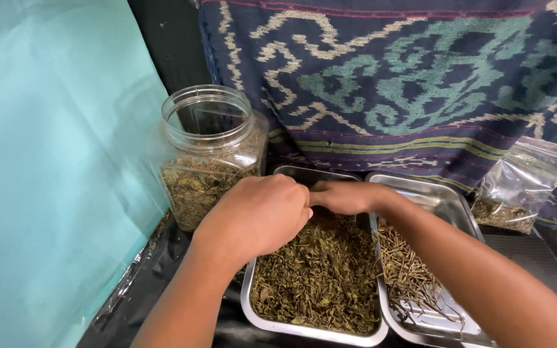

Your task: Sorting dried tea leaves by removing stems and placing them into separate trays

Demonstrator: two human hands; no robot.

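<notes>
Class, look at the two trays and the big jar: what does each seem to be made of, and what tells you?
Left tray and right tray: probably stainless steel, going by the bright, mirror-like grey rims. Jar: likely clear plastic, see-through with soft glare, though glass cannot be ruled out.

The leaves [320, 277] are dry, olive-green and crumbled, with small bits of stem mixed in. They fill the left tray [311, 330], a shiny steel rectangle with rounded corners, which lies flat on the dark table and touches a second tray on its right. Both hands cover the far part of the heap
</notes>
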